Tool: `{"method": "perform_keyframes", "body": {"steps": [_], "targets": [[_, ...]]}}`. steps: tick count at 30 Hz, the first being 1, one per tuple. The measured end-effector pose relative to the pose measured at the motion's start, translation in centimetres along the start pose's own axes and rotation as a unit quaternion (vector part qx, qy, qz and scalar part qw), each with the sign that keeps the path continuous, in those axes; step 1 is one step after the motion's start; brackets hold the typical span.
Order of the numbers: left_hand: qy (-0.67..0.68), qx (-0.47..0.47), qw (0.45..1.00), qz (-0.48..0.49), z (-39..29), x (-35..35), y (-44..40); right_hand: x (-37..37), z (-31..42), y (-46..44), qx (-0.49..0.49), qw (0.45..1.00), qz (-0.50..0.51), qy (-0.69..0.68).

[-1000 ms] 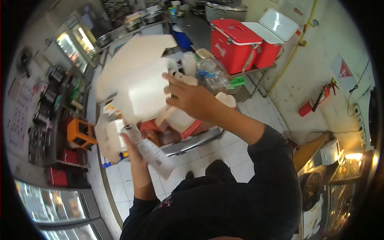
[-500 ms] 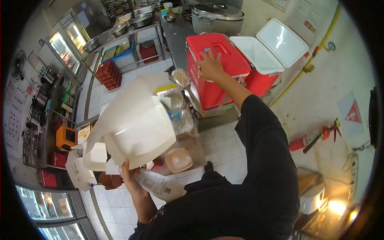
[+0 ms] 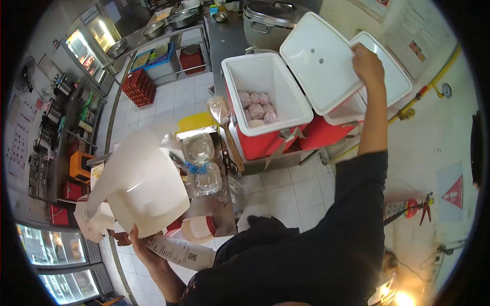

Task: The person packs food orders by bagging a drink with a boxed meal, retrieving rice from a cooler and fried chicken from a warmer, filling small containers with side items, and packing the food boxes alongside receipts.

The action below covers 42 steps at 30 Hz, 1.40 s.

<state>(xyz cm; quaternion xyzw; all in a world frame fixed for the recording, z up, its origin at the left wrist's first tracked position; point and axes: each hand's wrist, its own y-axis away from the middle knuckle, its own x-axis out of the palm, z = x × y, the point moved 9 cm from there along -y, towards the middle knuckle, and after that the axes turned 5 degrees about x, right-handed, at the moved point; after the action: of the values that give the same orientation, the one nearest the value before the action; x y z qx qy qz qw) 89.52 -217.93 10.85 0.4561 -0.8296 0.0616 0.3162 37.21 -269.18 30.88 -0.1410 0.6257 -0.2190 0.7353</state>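
My left hand (image 3: 145, 252) is closed on the edge of an open white takeaway box (image 3: 150, 196), with a printed receipt (image 3: 181, 252) held beside it. My right hand (image 3: 368, 65) grips the far edge of the raised white lid (image 3: 321, 64) of the nearer red cooler (image 3: 265, 145). Inside that cooler, several round wrapped bundles (image 3: 256, 108) lie at the bottom. Behind my right hand is the second cooler's white lid (image 3: 393, 71), also raised.
Clear plastic containers (image 3: 205, 178), scissors (image 3: 228, 162) and a wooden-handled utensil (image 3: 233, 145) lie left of the cooler. A large metal pot (image 3: 270, 25) stands behind it. A fire extinguisher (image 3: 400, 208) hangs on the right wall.
My right hand has moved from the box to the nearer cooler and swung its lid open to the right, uncovering the bundles. The box in my left hand has shifted left and down.
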Motion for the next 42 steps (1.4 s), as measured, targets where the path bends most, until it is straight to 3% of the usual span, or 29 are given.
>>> {"method": "perform_keyframes", "body": {"steps": [1,3,4,5,6,7,8,10,12,14,16,18,19,21,23,26,27,28,29,31,32,34,35,37,38,39,40,41,42], "targets": [[0.014,0.004,1.0,-0.023,0.4,-0.2,0.0,0.9,0.1,0.4,-0.004,1.0,0.001,-0.005],[0.008,0.029,0.999,-0.038,1.0,0.1,0.2,-1.0,4.6,2.5,-0.116,0.974,-0.195,0.021],[0.004,0.049,0.998,-0.048,1.3,0.6,0.4,0.1,8.9,3.7,-0.203,0.95,-0.235,-0.001],[-0.026,0.065,0.994,-0.089,1.5,1.6,0.9,3.3,12.9,4.1,-0.275,0.935,-0.21,-0.076],[-0.033,0.065,0.992,-0.1,1.7,2.1,1.5,6.9,17.4,4.9,-0.225,0.972,-0.003,-0.061],[-0.021,0.044,0.991,-0.123,2.1,1.9,2.0,14.1,21.0,5.2,-0.31,0.946,0.023,-0.089],[-0.004,0.029,0.989,-0.143,2.4,1.9,2.5,21.1,24.6,6.5,-0.343,0.921,0.185,0.021],[-0.032,0.055,0.981,-0.185,1.7,2.4,4.3,33.7,27.2,8.8,-0.398,0.846,0.349,0.07],[-0.054,0.09,0.965,-0.24,0.4,0.8,5.7,40.0,27.5,10.6,-0.384,0.829,0.384,0.133],[-0.045,0.065,0.983,-0.165,1.0,-0.3,6.9,43.6,27.9,12.0,-0.38,0.822,0.387,0.177],[-0.013,0.045,0.958,-0.284,1.9,0.7,8.0,45.8,28.4,13.0,-0.383,0.814,0.382,0.211],[0.025,0.016,0.982,-0.185,3.5,-0.9,7.7,46.1,29.4,13.2,-0.395,0.807,0.371,0.237],[0.032,0.023,0.98,-0.196,4.1,-2.0,7.6,45.4,29.7,13.0,-0.402,0.803,0.364,0.247],[0.054,-0.04,0.99,-0.121,6.5,-1.5,6.4,42.8,30.1,12.0,-0.416,0.801,0.346,0.259],[0.043,-0.051,0.991,-0.115,7.9,0.3,5.0,35.3,30.5,10.1,-0.414,0.827,0.315,0.212],[0.009,-0.081,0.994,-0.068,11.4,2.2,3.7,16.1,28.3,10.3,-0.407,0.852,0.314,-0.101],[-0.011,-0.106,0.994,-0.032,13.1,3.1,3.5,9.8,27.1,12.6,-0.45,0.802,0.318,-0.23],[-0.007,-0.11,0.994,-0.024,14.1,3.9,3.5,4.8,26.4,16.3,-0.499,0.719,0.372,-0.308],[0.014,-0.131,0.991,0.019,15.4,5.5,3.8,1.3,25.5,20.4,-0.513,0.671,0.411,-0.341],[0.018,-0.169,0.981,0.089,17.6,7.5,5.0,-1.7,24.9,27.7,-0.557,0.622,0.431,-0.342],[0.018,-0.182,0.978,0.101,18.3,7.6,5.5,-1.1,24.9,30.8,-0.59,0.621,0.414,-0.308],[0.009,-0.187,0.961,0.201,18.9,9.2,6.8,1.0,24.7,34.1,-0.56,0.65,0.436,-0.271],[0.005,-0.178,0.967,0.182,18.7,9.6,7.1,1.3,24.1,34.9,-0.547,0.663,0.442,-0.258],[0.021,-0.204,0.967,0.153,19.4,9.1,7.5,-1.9,23.4,34.3,-0.546,0.654,0.398,-0.34],[0.037,-0.228,0.967,0.106,20.0,7.7,7.5,-6.1,22.1,31.2,-0.492,0.633,0.38,-0.462],[0.032,-0.22,0.963,0.151,20.9,6.6,6.6,-8.1,19.0,26.7,-0.454,0.692,0.223,-0.515],[0.038,-0.223,0.965,0.133,21.3,5.8,6.9,-8.1,13.1,21.3,-0.387,0.787,-0.032,-0.48],[0.069,-0.215,0.966,0.123,21.0,5.4,7.0,-7.8,7.9,17.9,-0.271,0.84,-0.289,-0.37],[0.101,-0.196,0.969,0.115,20.2,4.8,7.0,-5.0,3.6,15.1,-0.143,0.857,-0.413,-0.273]]}}
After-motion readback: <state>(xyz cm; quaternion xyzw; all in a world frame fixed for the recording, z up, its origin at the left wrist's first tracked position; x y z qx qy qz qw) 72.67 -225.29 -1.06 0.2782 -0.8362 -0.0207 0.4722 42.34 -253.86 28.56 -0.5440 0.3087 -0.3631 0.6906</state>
